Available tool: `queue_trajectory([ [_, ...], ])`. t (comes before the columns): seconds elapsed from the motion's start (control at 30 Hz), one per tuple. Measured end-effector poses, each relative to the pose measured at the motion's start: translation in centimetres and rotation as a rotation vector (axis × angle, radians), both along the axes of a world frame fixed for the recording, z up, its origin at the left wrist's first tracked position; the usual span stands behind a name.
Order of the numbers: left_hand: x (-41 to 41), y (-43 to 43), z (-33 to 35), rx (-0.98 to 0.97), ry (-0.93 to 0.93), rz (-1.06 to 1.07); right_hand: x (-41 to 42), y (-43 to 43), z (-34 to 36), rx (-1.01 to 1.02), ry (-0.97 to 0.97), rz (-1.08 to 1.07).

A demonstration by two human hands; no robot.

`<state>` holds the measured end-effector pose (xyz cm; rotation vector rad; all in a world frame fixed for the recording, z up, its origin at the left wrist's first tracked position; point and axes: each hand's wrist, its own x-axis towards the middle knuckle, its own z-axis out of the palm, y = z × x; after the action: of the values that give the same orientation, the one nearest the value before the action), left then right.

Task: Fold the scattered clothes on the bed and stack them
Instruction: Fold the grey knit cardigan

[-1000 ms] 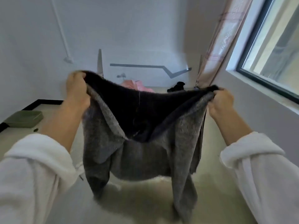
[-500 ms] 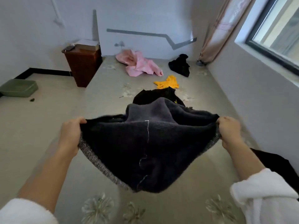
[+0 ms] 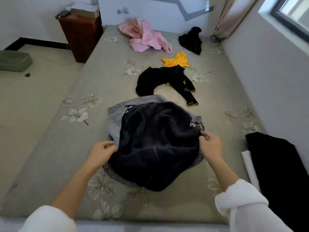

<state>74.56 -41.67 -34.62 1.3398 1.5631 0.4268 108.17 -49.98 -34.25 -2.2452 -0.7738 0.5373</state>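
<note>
A grey sweater with a dark fleece lining point(image 3: 155, 143) lies bunched on the bed point(image 3: 66, 148), lining side up. My left hand point(image 3: 102, 152) pinches its left edge and my right hand point(image 3: 210, 144) pinches its right edge. Farther up the bed lie a black long-sleeved top point(image 3: 160, 77), a small yellow garment point(image 3: 177, 60), a pink garment point(image 3: 145, 36) and another black garment point(image 3: 191, 40). A folded black piece point(image 3: 280, 171) rests on something white at the right edge of the bed.
A brown cabinet point(image 3: 80, 32) stands at the bed's far left corner. A green cushion point(image 3: 14, 60) lies on the floor at the left. The wall and window point(image 3: 294, 15) run along the right side, with a curtain point(image 3: 229, 17) in the far corner.
The sweater, held up in the air a second ago, has come down onto the bed. Both hands lowered with it and still hold its edges.
</note>
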Motion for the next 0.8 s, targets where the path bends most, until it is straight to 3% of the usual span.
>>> queue_trajectory([
  [0.1, 1.5, -0.4, 1.1, -0.014, 0.056, -0.366, -5.1, 0.0, 0.8, -0.102, -0.076, 0.494],
  [0.2, 2.7, -2.6, -2.5, -0.227, 0.204, -0.712, -8.8, -1.4, -3.5, -0.495, 0.084, 0.901],
  [0.33, 3.5, -6.9, -8.4, -0.505, 0.376, -0.898, -9.8, -4.6, -9.4, -0.811, 0.266, 0.975],
  [0.47, 3.5, -6.8, -11.3, -0.463, 0.313, -0.662, -7.3, -4.5, -12.0, -0.796, 0.293, 0.861],
  [0.63, 3.7, -2.5, -15.6, -0.333, 0.222, -0.035, -3.4, -0.5, -14.8, -0.688, 0.351, 0.619],
  [0.8, 3.4, 3.8, -20.7, -0.191, 0.332, 0.247, -0.4, 4.3, -20.5, -0.588, 0.235, 0.275],
])
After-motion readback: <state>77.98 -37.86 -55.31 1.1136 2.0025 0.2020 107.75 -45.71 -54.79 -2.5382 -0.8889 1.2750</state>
